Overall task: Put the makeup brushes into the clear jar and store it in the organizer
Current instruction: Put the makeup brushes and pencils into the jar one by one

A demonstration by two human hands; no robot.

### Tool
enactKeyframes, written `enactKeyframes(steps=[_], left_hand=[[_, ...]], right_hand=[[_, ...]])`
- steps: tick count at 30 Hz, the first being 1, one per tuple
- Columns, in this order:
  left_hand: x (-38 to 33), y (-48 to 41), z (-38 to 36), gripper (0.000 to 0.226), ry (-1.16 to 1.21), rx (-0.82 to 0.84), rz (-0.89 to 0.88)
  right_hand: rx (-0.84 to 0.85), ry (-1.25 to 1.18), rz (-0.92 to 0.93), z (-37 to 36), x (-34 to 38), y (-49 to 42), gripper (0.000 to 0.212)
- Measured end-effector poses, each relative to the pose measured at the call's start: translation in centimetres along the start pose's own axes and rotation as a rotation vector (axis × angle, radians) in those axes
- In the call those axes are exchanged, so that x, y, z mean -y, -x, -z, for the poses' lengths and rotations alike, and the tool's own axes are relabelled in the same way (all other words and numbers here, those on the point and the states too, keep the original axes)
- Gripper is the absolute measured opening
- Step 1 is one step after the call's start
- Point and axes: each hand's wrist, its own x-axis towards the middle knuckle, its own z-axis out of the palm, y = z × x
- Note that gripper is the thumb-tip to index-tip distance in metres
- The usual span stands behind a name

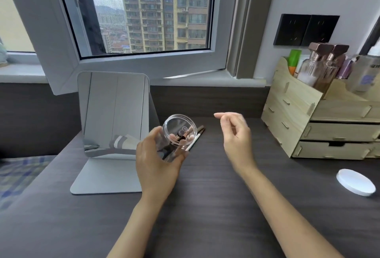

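My left hand (155, 161) grips the clear jar (176, 134) above the dark desk, tilted so its round mouth faces me. Several makeup brushes (198, 133) lie on the desk right behind the jar, partly seen through its clear wall; I cannot tell whether any sit inside it. My right hand (236, 136) hovers to the right of the jar, fingers loosely curled and apart, holding nothing. The wooden organizer (292, 114) stands at the right against the wall, with drawers below and open compartments on top.
A standing mirror (113, 114) is on the desk just left of the jar. A white round lid (355, 182) lies at the right edge near the organizer. Bottles (320, 66) fill the organizer's top compartments. The window sill runs behind the desk (216, 206).
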Motion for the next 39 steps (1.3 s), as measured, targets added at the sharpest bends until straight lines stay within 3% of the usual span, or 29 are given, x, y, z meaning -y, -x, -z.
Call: enactKeyframes(steps=[3,7,15,18,20,23,25,27,30,34,37,39], left_hand=[[0.4,-0.3,0.1,0.077,0.055,-0.056,0.103],[1.0,-0.5,0.3,0.075,0.123,-0.082,0.178],[0.9,-0.3,0.2,0.075,0.118,-0.067,0.158],[0.7,-0.3,0.2,0.076,0.113,-0.066,0.136],[0.5,-0.3,0.2,0.078,0.117,-0.063,0.127],[0.4,-0.2,0.0,0.078,0.110,-0.045,0.100],[0.3,-0.1,-0.1,0.077,0.084,-0.026,0.073],[0.2,0.1,-0.3,0.075,0.060,-0.009,0.042],[0.1,0.4,-0.4,0.074,0.016,0.043,-0.060],[-0.1,0.5,-0.5,0.078,-0.087,0.107,-0.216],[-0.2,0.7,-0.7,0.081,-0.128,0.160,-0.279],[-0.1,0.7,-0.6,0.081,-0.130,0.173,-0.280]], right_hand=[[0.171,0.371,-0.136,-2.2,-4.1,-1.7,0.021],[0.525,0.756,0.160,-5.0,-7.3,-1.8,0.032],[0.680,1.099,0.648,-3.7,-7.6,-2.8,0.014],[0.680,1.115,0.697,-1.6,-7.4,-2.1,0.009],[0.686,1.019,0.530,-0.1,-7.0,-1.3,0.017],[0.417,0.673,0.226,2.3,-5.1,-0.2,0.018],[0.233,0.466,0.152,3.8,-3.0,0.4,0.016],[0.152,0.295,0.079,5.1,-0.4,0.5,0.017],[0.211,0.313,0.141,6.8,3.4,0.6,0.017],[0.432,0.583,0.345,7.3,7.4,0.8,0.040],[0.604,0.734,0.357,6.9,8.7,0.9,0.055],[0.595,0.709,0.341,7.0,9.0,1.0,0.051]])
